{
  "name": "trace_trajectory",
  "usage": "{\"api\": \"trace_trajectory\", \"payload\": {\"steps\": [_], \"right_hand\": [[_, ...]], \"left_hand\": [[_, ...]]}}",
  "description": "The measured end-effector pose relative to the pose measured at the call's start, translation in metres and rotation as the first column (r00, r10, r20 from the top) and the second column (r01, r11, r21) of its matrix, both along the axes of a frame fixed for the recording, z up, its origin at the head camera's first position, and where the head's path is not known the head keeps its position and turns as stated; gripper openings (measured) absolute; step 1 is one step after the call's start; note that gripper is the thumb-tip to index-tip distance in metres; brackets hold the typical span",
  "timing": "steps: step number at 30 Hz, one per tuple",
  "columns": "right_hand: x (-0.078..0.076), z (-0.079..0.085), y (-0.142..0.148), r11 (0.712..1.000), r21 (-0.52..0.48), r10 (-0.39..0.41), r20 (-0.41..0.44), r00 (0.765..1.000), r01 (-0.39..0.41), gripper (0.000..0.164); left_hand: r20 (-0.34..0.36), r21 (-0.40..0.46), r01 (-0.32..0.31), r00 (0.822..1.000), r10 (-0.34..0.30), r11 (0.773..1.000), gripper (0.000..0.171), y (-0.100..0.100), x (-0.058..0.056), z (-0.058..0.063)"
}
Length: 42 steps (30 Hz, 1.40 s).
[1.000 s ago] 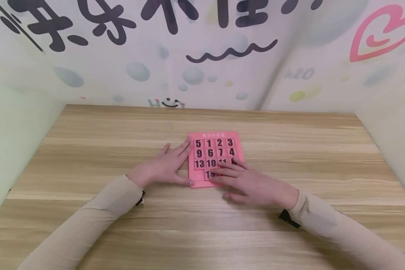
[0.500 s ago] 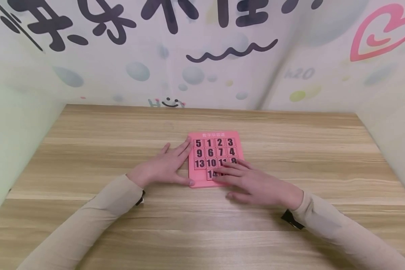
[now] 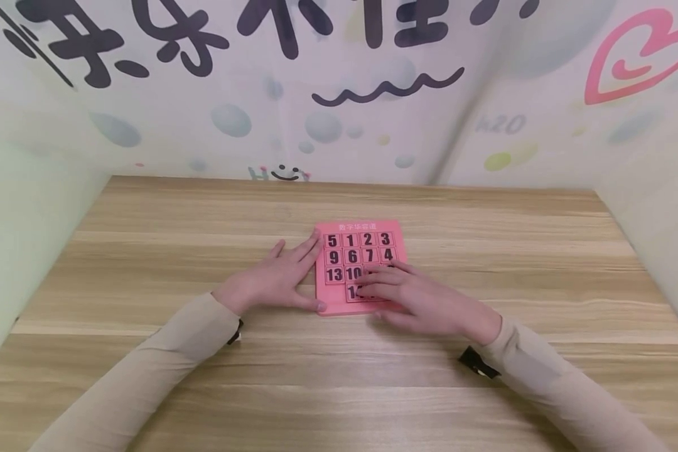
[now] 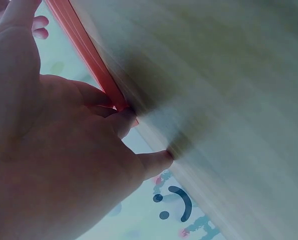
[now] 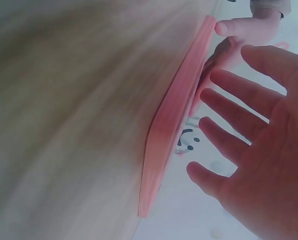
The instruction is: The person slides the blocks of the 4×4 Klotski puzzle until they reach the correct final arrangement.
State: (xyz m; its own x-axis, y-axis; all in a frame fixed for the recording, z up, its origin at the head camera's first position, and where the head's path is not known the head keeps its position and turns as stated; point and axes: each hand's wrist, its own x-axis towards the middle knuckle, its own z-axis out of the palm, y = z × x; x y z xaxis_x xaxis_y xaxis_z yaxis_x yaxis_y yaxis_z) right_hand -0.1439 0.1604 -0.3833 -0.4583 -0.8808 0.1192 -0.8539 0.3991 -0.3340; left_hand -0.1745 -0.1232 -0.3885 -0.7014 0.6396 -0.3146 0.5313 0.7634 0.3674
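Observation:
A pink number sliding puzzle point(image 3: 330, 307) lies flat on the table in the head view, its numbered tiles in rows. The bottom left slot shows bare pink, with the 14 tile point(image 3: 351, 293) to the right of it. My left hand point(image 3: 274, 279) is spread along the puzzle's left edge, thumb at the lower left corner and fingertips at the upper left side. Over the lower right tiles, my right hand point(image 3: 429, 304) extends its fingers and hides several numbers. In the right wrist view, its fingers point(image 5: 234, 107) are spread and nearly straight above the puzzle's pink side point(image 5: 171, 110).
The wood-grain table point(image 3: 339, 383) surrounds the puzzle. Behind it stands a white wall panel point(image 3: 260, 119) printed with dark characters, bubbles and a pink heart. Pale side panels border the table on both sides.
The 14 tile has shifted slightly right from a second ago. My right hand moved a little right, then back left, now covering the 11 and 8 tiles. My left hand stays put.

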Motion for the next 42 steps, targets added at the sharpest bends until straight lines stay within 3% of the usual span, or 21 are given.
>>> {"api": "trace_trajectory", "payload": {"steps": [12,22,32,42], "right_hand": [[-0.008,0.004,-0.016,1.000,-0.002,-0.007,0.034,0.999,0.007,0.044],[-0.010,0.001,-0.032,0.987,0.153,-0.051,-0.005,0.999,0.051,0.051],[-0.009,0.001,-0.036,0.985,0.153,-0.075,-0.010,0.997,0.075,0.053],[-0.003,-0.001,-0.035,0.969,0.221,-0.103,-0.038,0.994,0.109,0.055]], "left_hand": [[-0.002,0.010,0.000,1.000,0.000,1.000,0.113,0.001,0.001,0.001],[-0.001,0.011,0.009,1.000,-0.009,1.000,0.112,-0.001,0.001,0.003],[0.009,0.019,0.012,1.000,-0.012,1.000,0.111,-0.001,0.003,0.003],[-0.006,0.014,0.015,1.000,-0.015,1.000,0.112,-0.001,0.002,0.003]]}}
